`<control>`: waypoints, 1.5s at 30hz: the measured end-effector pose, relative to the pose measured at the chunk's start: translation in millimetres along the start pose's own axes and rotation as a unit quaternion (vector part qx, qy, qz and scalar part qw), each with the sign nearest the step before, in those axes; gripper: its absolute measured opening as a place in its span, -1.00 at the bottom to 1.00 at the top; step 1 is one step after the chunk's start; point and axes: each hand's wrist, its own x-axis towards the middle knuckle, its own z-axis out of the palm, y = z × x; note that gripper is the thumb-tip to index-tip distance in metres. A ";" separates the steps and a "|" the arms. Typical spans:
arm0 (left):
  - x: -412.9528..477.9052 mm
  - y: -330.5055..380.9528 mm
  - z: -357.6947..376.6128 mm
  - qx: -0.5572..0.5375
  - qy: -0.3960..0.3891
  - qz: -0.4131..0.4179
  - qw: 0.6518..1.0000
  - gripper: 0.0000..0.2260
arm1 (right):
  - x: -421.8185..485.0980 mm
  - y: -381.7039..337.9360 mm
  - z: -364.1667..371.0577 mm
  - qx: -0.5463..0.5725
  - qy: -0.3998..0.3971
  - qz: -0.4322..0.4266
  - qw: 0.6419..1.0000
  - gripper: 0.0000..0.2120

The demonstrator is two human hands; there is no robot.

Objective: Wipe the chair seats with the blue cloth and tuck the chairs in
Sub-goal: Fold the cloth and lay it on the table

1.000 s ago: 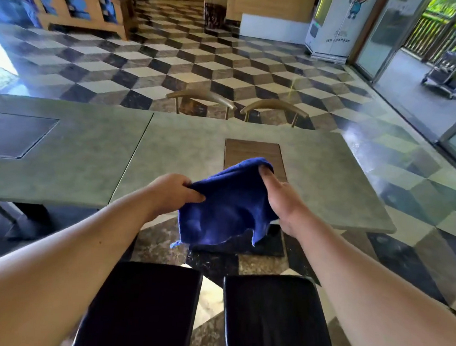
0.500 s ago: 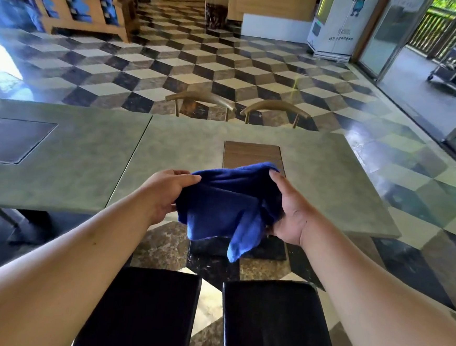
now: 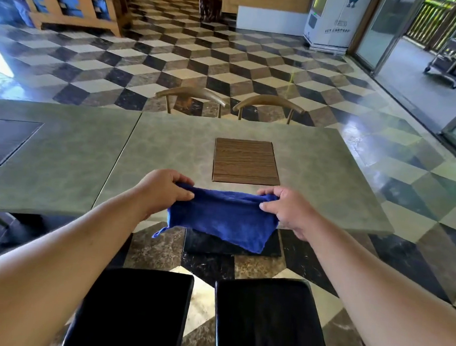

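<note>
I hold the blue cloth [image 3: 222, 218] stretched flat between both hands over the near edge of the grey-green table [image 3: 316, 179]. My left hand [image 3: 162, 189] pinches its left top corner and my right hand [image 3: 286, 209] pinches the right one; the cloth hangs down folded. Below me stand two chairs with black seats, the left seat [image 3: 131, 312] and the right seat [image 3: 269, 323], side by side and pulled out from the table.
A wooden inlay panel [image 3: 245, 161] sits in the tabletop. A second table [image 3: 48, 153] with a dark inset adjoins on the left. Two wooden chair backs [image 3: 192, 95] [image 3: 269, 103] show beyond the far edge. Checkered floor lies around; glass doors stand at right.
The cloth was bunched between my hands; now both hands have moved apart and spread it into a flat folded strip.
</note>
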 end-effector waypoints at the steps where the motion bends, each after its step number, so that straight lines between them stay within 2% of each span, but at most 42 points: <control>1: 1.3 0.8 -1.3 0.099 0.020 0.022 0.995 -0.83 | 3.5 1.3 -1.1 -0.085 0.016 -0.030 0.996 -0.83; 3: 3.4 1.7 -2.7 0.207 0.049 0.045 0.976 -0.86 | 8.3 0.4 -1.7 -0.187 0.044 -0.085 0.978 -0.92; 6: 4.4 1.7 -3.9 0.263 0.074 0.052 0.960 -0.86 | 12.2 -1.0 -4.4 -0.287 0.095 -0.123 0.945 -0.87; 8: 5.1 0.7 -4.6 0.285 0.085 0.048 0.954 -0.83 | 13.1 -0.9 -7.6 -0.301 0.105 -0.125 0.939 -0.79; 10: 4.9 2.2 -3.5 0.291 0.094 0.036 0.952 -0.77 | 12.0 -2.3 -7.0 -0.262 0.086 -0.109 0.955 -0.73; 14: 3.8 15.9 11.8 0.222 0.043 0.006 0.974 -0.71 | 7.1 -10.6 12.8 -0.089 0.033 -0.058 0.994 -0.73; 17: 3.5 32.2 32.6 0.127 -0.014 -0.017 0.992 -0.71 | 0.4 -17.5 32.4 0.013 -0.018 -0.022 1.000 -0.80; 21: 1.9 45.9 56.7 -0.012 -0.051 -0.067 0.996 -0.77 | -3.4 -22.8 44.5 0.051 -0.075 -0.019 0.996 -0.78; 25: -1.8 55.8 65.9 -0.072 -0.087 -0.064 0.992 -0.81 | 1.1 -20.2 44.0 0.075 -0.117 -0.030 0.990 -0.63; 27: -1.9 56.0 66.5 -0.089 -0.124 -0.048 0.987 -0.79 | 4.1 -15.0 40.9 0.031 -0.103 -0.050 0.993 -0.58; 30: 1.1 51.0 68.9 -0.105 -0.154 -0.038 0.982 -0.74 | 12.9 -5.9 39.8 -0.070 -0.012 -0.068 0.995 -0.66; 32: 6.5 44.4 73.3 -0.089 -0.134 -0.030 0.987 -0.72 | 17.5 -4.0 39.3 -0.073 0.028 -0.079 0.994 -0.73; 34: 14.7 36.3 76.0 -0.043 -0.074 -0.013 0.996 -0.78 | 19.7 -6.1 36.4 -0.050 0.036 -0.084 0.994 -0.79; 35: 18.4 32.1 75.9 -0.011 -0.048 -0.007 0.999 -0.75 | 20.3 -7.6 34.0 -0.037 0.034 -0.087 0.995 -0.81; 37: 24.2 24.5 73.3 0.067 -0.027 -0.005 0.997 -0.45 | 20.7 -11.1 29.2 -0.001 0.021 -0.094 0.995 -0.84; 39: 30.3 20.5 73.0 0.116 -0.047 -0.025 0.992 -0.14 | 20.7 -14.4 24.4 0.030 0.000 -0.098 0.995 -0.85; 40: 32.0 20.1 74.9 0.115 -0.064 -0.034 0.991 -0.09 | 21.0 -15.1 22.1 0.044 -0.011 -0.100 0.994 -0.85; 41: 34.3 19.3 77.9 0.092 -0.082 -0.042 0.992 -0.14 | 21.7 -15.3 19.4 0.054 -0.019 -0.100 0.993 -0.85; 43: 39.7 17.4 83.8 0.020 -0.105 -0.058 0.993 -0.48 | 25.6 -12.6 13.7 0.063 -0.018 -0.099 0.993 -0.85; 45: 46.7 15.2 89.1 -0.005 -0.093 -0.056 0.994 -0.76 | 33.2 -4.6 7.8 0.059 0.008 -0.095 0.994 -0.86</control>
